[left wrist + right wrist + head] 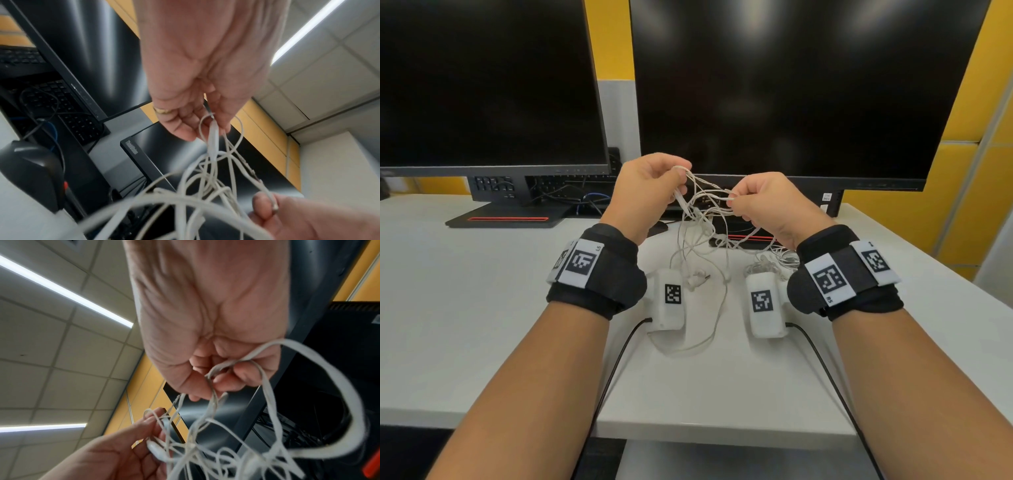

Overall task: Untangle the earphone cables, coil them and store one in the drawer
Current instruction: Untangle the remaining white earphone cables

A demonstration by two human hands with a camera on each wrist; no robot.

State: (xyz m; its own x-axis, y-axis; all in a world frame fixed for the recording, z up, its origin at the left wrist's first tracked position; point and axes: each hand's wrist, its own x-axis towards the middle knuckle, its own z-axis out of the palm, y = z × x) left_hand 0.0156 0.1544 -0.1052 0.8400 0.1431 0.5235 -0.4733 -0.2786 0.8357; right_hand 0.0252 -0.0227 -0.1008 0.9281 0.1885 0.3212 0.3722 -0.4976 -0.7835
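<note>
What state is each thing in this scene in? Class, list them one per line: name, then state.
earphone cables: still tangled, lifted above the desk, ends trailing down onto it.
left hand: fingers pinch the cables.
right hand: fingers pinch a strand.
left monitor: screen dark.
right monitor: screen dark.
desk: bears the monitors and the loose cable ends.
drawer: not in view.

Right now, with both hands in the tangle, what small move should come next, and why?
Probably ease the hands apart. The left hand and right hand each pinch strands of the white earphone cables, still knotted between them above the desk; gentle spreading should show which loop binds.
</note>
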